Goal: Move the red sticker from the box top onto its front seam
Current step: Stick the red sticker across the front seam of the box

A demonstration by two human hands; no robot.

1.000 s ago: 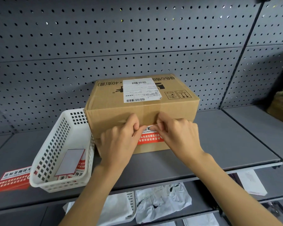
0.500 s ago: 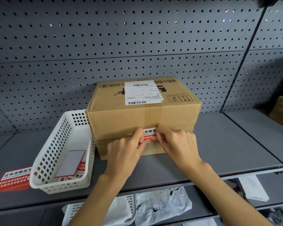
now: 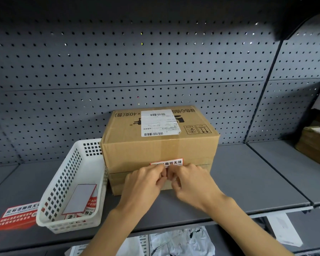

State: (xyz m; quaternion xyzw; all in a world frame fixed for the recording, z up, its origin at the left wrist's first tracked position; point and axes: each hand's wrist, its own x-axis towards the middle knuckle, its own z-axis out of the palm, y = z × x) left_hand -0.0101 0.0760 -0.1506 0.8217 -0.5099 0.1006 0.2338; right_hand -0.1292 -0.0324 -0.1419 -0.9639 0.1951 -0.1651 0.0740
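A brown cardboard box (image 3: 137, 152) stands on the grey shelf, with a white shipping label (image 3: 159, 122) on its top. The red and white sticker (image 3: 171, 162) lies on the box's front face at the seam; only its white top strip shows above my fingers. My left hand (image 3: 144, 182) and my right hand (image 3: 190, 182) meet knuckle to knuckle over the sticker's lower part, fingers curled and pressing against the front face. The red part of the sticker is hidden behind both hands.
A white perforated basket (image 3: 70, 183) with sticker sheets inside sits left of the box. A red sticker sheet (image 3: 17, 216) lies at the shelf's front left. Another carton (image 3: 314, 139) is at far right. Pegboard backs the shelf; plastic bags lie on the lower shelf.
My hands have slid down the front face from the sticker's top edge to its lower part, uncovering the white top strip. The view has tilted slightly.
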